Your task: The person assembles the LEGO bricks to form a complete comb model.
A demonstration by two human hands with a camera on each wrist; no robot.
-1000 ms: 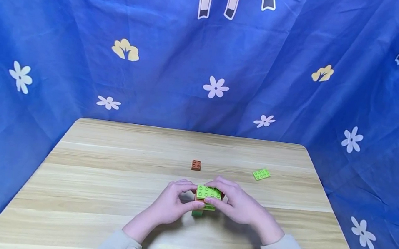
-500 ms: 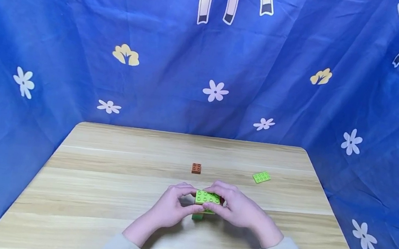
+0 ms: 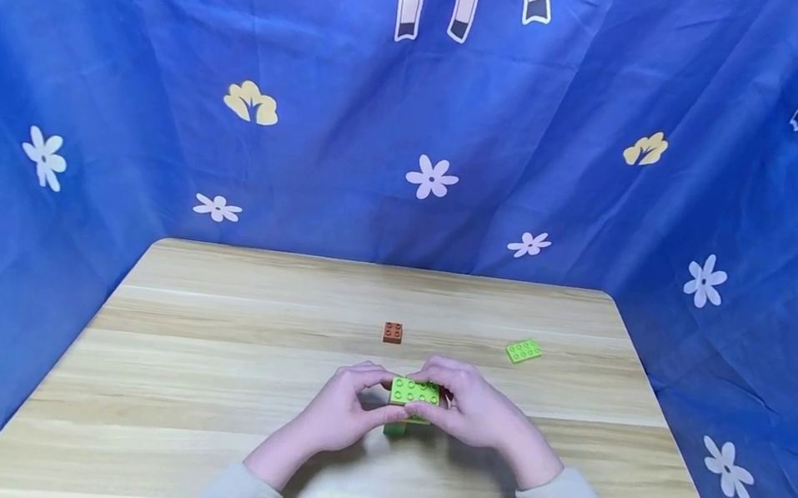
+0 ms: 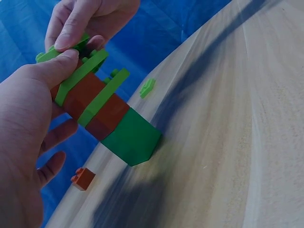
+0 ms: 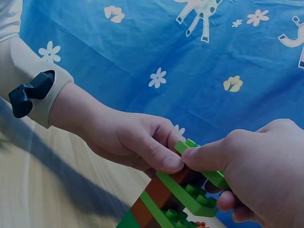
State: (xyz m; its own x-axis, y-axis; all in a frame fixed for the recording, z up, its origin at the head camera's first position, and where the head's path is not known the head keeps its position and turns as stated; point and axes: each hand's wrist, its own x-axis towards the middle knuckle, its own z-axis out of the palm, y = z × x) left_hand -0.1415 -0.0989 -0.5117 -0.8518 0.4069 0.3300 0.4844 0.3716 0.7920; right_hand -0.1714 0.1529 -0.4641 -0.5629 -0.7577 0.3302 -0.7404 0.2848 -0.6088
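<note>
A stacked toy brick tower [image 4: 96, 105] stands upright near the table's front middle. Its base is a dark green brick [image 4: 133, 138], with brown bricks and light green plates alternating above. My left hand [image 3: 341, 411] grips the upper part from the left, its thumb on the near side. From the right, my right hand [image 3: 475, 409] pinches the topmost light green plate [image 3: 415, 392] between thumb and fingers. In the right wrist view this plate sits at the top of the tower; whether it is fully pressed on is hidden by my fingers. Lower plates jut out to the right.
Beyond the tower lies a small brown brick [image 3: 392, 332]. Farther right is a loose light green plate [image 3: 523, 350]. A blue patterned cloth [image 3: 317, 179] hangs behind and along both sides of the wooden table [image 3: 207, 325].
The top plate has shifted slightly left and toward me, covering more of the brown brick below it. Both hands keep their hold. The head view dips and returns a little.
</note>
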